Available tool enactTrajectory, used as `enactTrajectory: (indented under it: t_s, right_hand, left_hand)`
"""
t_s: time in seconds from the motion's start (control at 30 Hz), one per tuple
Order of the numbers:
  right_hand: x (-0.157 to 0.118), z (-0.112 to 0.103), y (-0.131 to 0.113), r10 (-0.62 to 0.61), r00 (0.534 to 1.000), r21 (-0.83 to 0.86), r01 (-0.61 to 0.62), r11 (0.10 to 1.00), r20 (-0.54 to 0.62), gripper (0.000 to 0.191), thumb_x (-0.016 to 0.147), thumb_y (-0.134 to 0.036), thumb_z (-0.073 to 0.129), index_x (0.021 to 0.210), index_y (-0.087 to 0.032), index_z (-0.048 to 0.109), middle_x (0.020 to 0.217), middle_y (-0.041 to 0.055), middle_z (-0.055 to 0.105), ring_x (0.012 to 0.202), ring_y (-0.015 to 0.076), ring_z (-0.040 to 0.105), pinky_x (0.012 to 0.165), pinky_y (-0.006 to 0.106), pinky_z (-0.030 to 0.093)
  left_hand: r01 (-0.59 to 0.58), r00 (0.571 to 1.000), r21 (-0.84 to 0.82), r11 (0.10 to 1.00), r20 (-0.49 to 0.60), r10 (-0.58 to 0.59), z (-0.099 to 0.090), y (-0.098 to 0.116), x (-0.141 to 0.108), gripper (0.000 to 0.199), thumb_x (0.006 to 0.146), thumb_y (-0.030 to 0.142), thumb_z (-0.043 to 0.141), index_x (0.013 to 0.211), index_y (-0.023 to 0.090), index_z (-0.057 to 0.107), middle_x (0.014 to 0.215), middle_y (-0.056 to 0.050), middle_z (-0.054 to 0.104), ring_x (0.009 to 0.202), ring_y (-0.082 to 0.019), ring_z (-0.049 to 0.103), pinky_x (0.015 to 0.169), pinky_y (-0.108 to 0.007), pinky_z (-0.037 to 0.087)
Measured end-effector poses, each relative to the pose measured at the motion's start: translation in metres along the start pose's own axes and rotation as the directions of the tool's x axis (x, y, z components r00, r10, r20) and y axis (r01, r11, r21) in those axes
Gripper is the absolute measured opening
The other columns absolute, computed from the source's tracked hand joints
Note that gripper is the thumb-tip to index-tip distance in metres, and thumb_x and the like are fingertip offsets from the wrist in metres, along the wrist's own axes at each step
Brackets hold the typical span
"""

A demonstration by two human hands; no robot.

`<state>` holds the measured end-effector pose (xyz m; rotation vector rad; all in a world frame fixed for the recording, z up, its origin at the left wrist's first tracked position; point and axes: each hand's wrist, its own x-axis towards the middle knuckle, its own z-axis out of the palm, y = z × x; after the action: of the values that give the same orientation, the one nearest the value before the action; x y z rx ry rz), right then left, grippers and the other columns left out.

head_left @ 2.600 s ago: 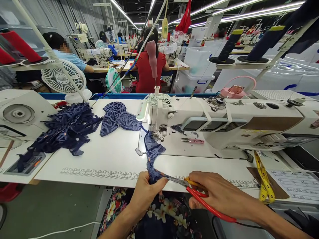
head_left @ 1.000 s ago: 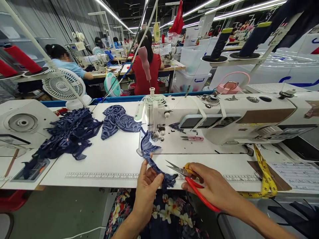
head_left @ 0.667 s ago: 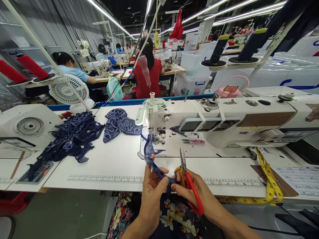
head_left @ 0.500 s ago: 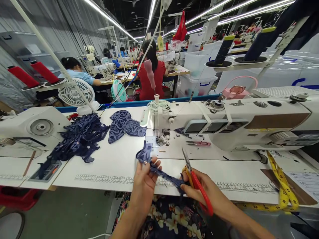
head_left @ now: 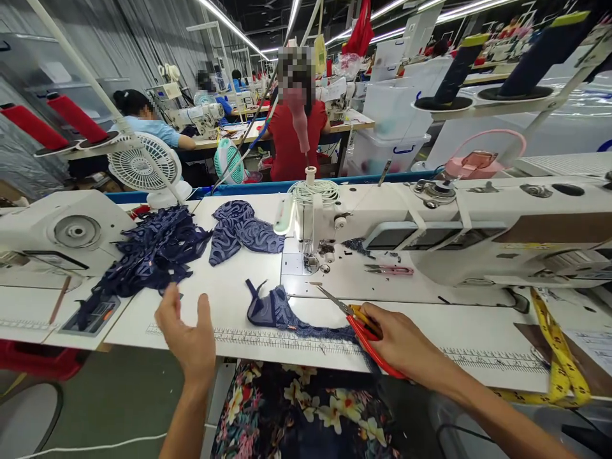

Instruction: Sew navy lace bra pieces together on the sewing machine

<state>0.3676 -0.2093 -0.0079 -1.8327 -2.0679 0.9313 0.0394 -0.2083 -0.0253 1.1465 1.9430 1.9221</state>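
My right hand (head_left: pixel 389 338) grips a pair of scissors (head_left: pixel 356 319) with red and yellow handles, blades pointing up and left. Beneath them a navy lace bra piece (head_left: pixel 282 309) lies on the white table, its cup at the left and its band running toward my right hand. My left hand (head_left: pixel 189 331) is raised over the table's front edge, fingers apart and holding nothing. Just beyond it is a heap of navy lace pieces (head_left: pixel 153 248). Patterned navy cup pieces (head_left: pixel 243 229) rest on the table left of the sewing machine's needle area.
A white sewing machine (head_left: pixel 459 248) spans the right side, with pink-handled thread snips (head_left: pixel 389 269) on its bed. A second machine (head_left: pixel 67 236) stands at left. A yellow tape measure (head_left: pixel 554 344) hangs at the right edge. People sit at machines ahead, one in a red top (head_left: pixel 299 143).
My left hand has let go of the bra piece and moved left toward the heap. The piece now lies flat on the table. The scissors in my right hand have tilted further left.
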Motion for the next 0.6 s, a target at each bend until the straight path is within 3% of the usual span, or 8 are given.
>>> enactTrajectory:
  t_s: [0.03, 0.07, 0.13, 0.17, 0.23, 0.33, 0.47, 0.6]
  right_hand:
    - [0.001, 0.001, -0.002, -0.012, 1.000, -0.025, 0.012, 1.000, 0.004, 0.010, 0.076, -0.025, 0.049, 0.072, -0.024, 0.040, 0.062, -0.0039, 0.053, 0.056, 0.0143, 0.043, 0.051, 0.024, 0.028]
    - [0.002, 0.002, -0.003, -0.027, 1.000, -0.052, 0.027, 0.998, 0.000, 0.008, 0.077, -0.025, 0.049, 0.073, -0.024, 0.041, 0.063, -0.0033, 0.055, 0.056, 0.0148, 0.045, 0.051, 0.024, 0.029]
    - [0.002, 0.007, -0.003, -0.075, 0.995, -0.126, 0.067, 0.990, -0.062, 0.001, 0.077, -0.024, 0.046, 0.078, -0.024, 0.045, 0.071, -0.0004, 0.061, 0.059, 0.0164, 0.052, 0.052, 0.024, 0.032]
    - [0.000, 0.010, -0.001, -0.113, 0.986, -0.174, 0.090, 0.981, -0.124, 0.005, 0.078, -0.023, 0.044, 0.083, -0.023, 0.047, 0.079, 0.0022, 0.065, 0.063, 0.0177, 0.056, 0.053, 0.025, 0.034]
    - [-0.007, 0.014, 0.008, -0.204, 0.943, -0.276, 0.129, 0.952, -0.263, 0.014, 0.080, -0.024, 0.041, 0.091, -0.022, 0.049, 0.097, 0.0074, 0.067, 0.077, 0.0214, 0.062, 0.057, 0.027, 0.038]
    - [-0.023, 0.005, 0.036, -0.209, 0.916, -0.353, 0.080, 0.932, -0.344, 0.016, 0.084, -0.033, 0.045, 0.096, -0.023, 0.051, 0.102, 0.0093, 0.067, 0.086, 0.0249, 0.066, 0.058, 0.028, 0.042]
    - [-0.040, -0.039, 0.093, 0.064, 0.926, -0.432, -0.234, 0.871, -0.373, 0.026, 0.086, -0.045, 0.052, 0.093, -0.021, 0.058, 0.096, 0.0136, 0.069, 0.072, 0.0266, 0.067, 0.054, 0.032, 0.041]
    - [-0.044, -0.086, 0.147, 0.106, 0.947, -0.424, -0.234, 0.875, -0.303, 0.025, 0.090, -0.033, 0.050, 0.103, -0.018, 0.066, 0.099, 0.0151, 0.069, 0.081, 0.0244, 0.067, 0.063, 0.032, 0.045]
  left_hand:
    - [-0.139, 0.984, 0.061, 0.988, 0.119, 0.131, 0.000, 0.005, -0.009, 0.036, 0.087, 0.030, 0.065, 0.121, 0.025, 0.058, 0.128, -0.005, 0.058, 0.126, -0.025, 0.049, 0.113, -0.046, 0.036]
    - [-0.302, 0.916, 0.095, 0.949, 0.304, 0.261, 0.002, 0.009, -0.021, 0.027, 0.090, 0.029, 0.059, 0.116, 0.023, 0.062, 0.119, -0.006, 0.063, 0.118, -0.023, 0.056, 0.108, -0.044, 0.043]
    - [-0.602, 0.606, 0.022, 0.798, 0.664, 0.439, 0.010, 0.013, -0.049, 0.028, 0.095, 0.026, 0.051, 0.121, 0.022, 0.059, 0.117, -0.007, 0.066, 0.113, -0.022, 0.061, 0.102, -0.041, 0.050]
    - [-0.703, 0.452, -0.021, 0.710, 0.758, 0.470, 0.014, 0.013, -0.061, 0.033, 0.096, 0.027, 0.050, 0.127, 0.021, 0.056, 0.122, -0.008, 0.065, 0.117, -0.023, 0.059, 0.103, -0.042, 0.049]
    - [-0.805, 0.302, -0.048, 0.591, 0.825, 0.477, 0.021, 0.008, -0.079, 0.042, 0.095, 0.032, 0.053, 0.134, 0.018, 0.050, 0.131, -0.011, 0.060, 0.125, -0.027, 0.053, 0.107, -0.048, 0.045]
    - [-0.829, 0.302, -0.003, 0.560, 0.839, 0.452, 0.024, -0.002, -0.084, 0.047, 0.094, 0.036, 0.052, 0.138, 0.018, 0.046, 0.135, -0.012, 0.058, 0.127, -0.030, 0.050, 0.109, -0.053, 0.040]
    - [-0.813, 0.323, 0.011, 0.583, 0.841, 0.435, 0.021, -0.011, -0.072, 0.056, 0.094, 0.036, 0.052, 0.146, 0.021, 0.036, 0.135, -0.011, 0.058, 0.127, -0.029, 0.050, 0.114, -0.051, 0.033]
    - [-0.824, 0.322, 0.022, 0.567, 0.840, 0.436, 0.021, -0.014, -0.071, 0.060, 0.094, 0.037, 0.053, 0.148, 0.021, 0.032, 0.135, -0.011, 0.057, 0.128, -0.029, 0.049, 0.114, -0.049, 0.032]
